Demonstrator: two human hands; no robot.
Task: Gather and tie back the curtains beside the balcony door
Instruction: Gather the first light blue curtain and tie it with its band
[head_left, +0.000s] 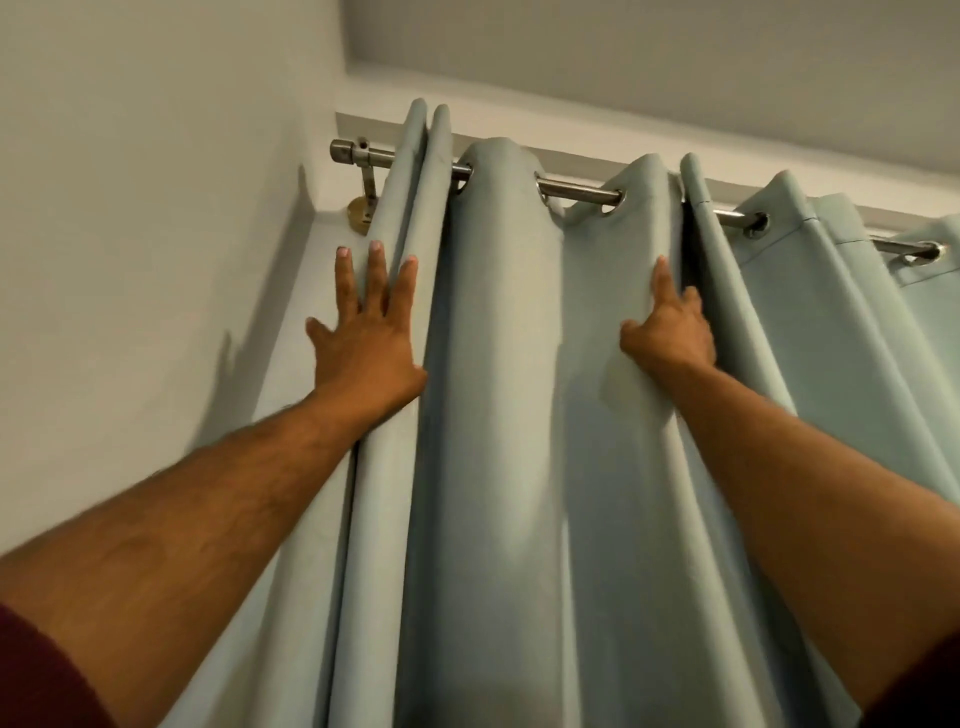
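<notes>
Both hands reach up toward the top of a pale blue-green curtain (498, 415), seen from below. Left hand (366, 353) lies flat with fingers spread wide, holding nothing; its palm presses against the leftmost fold of the fabric, and the fingertips point up toward the rod. Its little finger side sinks into the crease between two folds, so that edge of the hand is partly hidden. Right hand (670, 332) pinches a fold further to the right: the thumb sits on the near face of the cloth, the index finger points upward along it, and the other fingers curl behind the fold out of sight, so the grip is closed on the curtain.

The curtain hangs by metal eyelets from a silver curtain rod (579, 189) that runs from upper left toward the right edge, where it is cut off by the frame. The left folds are bunched close together; those to the right stand further apart, with bare rod showing between them. The rod's left end sits in a metal bracket (363, 187) fixed to the wall, with a brass-coloured base partly hidden behind the fabric. A pale wall (156, 208) fills the left side, and the ceiling (675, 62) the top. Both forearms are bare; dark red sleeves (41, 675) show at the bottom corners. The lower curtain and any door are out of view.
</notes>
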